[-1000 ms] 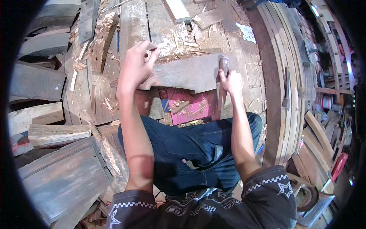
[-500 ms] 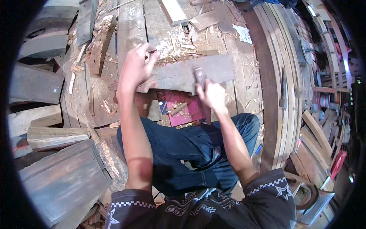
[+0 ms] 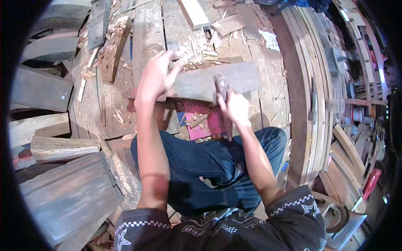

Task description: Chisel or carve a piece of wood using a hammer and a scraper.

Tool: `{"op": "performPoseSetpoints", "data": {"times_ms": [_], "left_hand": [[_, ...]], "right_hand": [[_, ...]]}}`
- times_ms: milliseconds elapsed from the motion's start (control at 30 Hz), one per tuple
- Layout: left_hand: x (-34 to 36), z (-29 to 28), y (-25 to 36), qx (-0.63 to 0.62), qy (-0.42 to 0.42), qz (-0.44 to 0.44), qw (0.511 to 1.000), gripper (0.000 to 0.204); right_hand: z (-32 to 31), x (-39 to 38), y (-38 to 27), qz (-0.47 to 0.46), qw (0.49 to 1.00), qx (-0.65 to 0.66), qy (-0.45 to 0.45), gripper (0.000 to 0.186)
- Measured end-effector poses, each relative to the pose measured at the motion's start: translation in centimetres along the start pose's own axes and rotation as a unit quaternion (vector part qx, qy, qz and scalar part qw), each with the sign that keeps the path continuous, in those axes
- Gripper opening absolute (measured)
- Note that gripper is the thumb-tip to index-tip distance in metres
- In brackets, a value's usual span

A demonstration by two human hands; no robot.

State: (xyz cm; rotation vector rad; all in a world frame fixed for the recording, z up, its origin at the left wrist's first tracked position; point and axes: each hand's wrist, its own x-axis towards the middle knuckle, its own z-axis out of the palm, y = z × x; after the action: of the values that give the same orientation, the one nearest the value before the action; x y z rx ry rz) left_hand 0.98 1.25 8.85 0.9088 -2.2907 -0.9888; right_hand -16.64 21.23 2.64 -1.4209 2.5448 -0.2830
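Note:
My right hand [image 3: 236,109] is closed round a hammer-like tool [image 3: 220,85] with a dark, worn head. Its brown lower end points toward my lap. The head is over a long grey-brown board [image 3: 240,77] that lies across the floor before my knees. My left hand [image 3: 158,75] is at the board's left part, thumb and fingers curled together. A small end of something may show between these fingers, but I cannot make out what it is. Wood chips [image 3: 194,52] lie along the board's far edge.
A pink sheet [image 3: 200,123] with wood scraps on it lies between the board and my crossed legs. A pale timber [image 3: 194,14] and a rough block [image 3: 115,50] lie farther off. Stacked planks [image 3: 299,83] run along the right; more boards [image 3: 39,90] lie left.
The view has shifted slightly. The tool in my right hand is a little lower and less smeared by motion. My left hand stays curled at the board.

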Motion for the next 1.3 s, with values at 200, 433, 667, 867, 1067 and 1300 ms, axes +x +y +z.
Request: {"op": "performPoseSetpoints", "data": {"times_ms": [200,433,667,867,1067,1300], "left_hand": [[0.3,0.0,0.7,0.023,-0.013,-0.002,1.000,0.028],[0.1,-0.5,-0.1,0.060,-0.006,0.026,0.998,0.028],[-0.1,-0.1,0.1,0.023,-0.030,-0.014,0.999,0.030],[-1.8,1.1,-2.5,0.267,-0.107,-0.071,0.955,0.046],[-0.8,1.6,-4.6,0.145,-0.302,-0.200,0.921,0.051],[0.2,1.7,-2.7,0.217,-0.338,-0.219,0.889,0.049]], "right_hand": [[0.3,9.4,-1.7,-0.062,0.996,-0.053,0.035,0.043],[0.8,0.2,0.2,-0.082,0.996,-0.003,0.043,0.043],[0.3,6.4,-1.8,-0.053,0.998,-0.003,0.025,0.043],[0.3,9.7,-2.9,-0.065,0.997,-0.040,0.032,0.042],[0.1,-0.4,0.2,-0.049,0.999,-0.001,-0.004,0.038],[0.0,5.5,-1.8,-0.033,0.998,-0.010,0.052,0.043]]}}
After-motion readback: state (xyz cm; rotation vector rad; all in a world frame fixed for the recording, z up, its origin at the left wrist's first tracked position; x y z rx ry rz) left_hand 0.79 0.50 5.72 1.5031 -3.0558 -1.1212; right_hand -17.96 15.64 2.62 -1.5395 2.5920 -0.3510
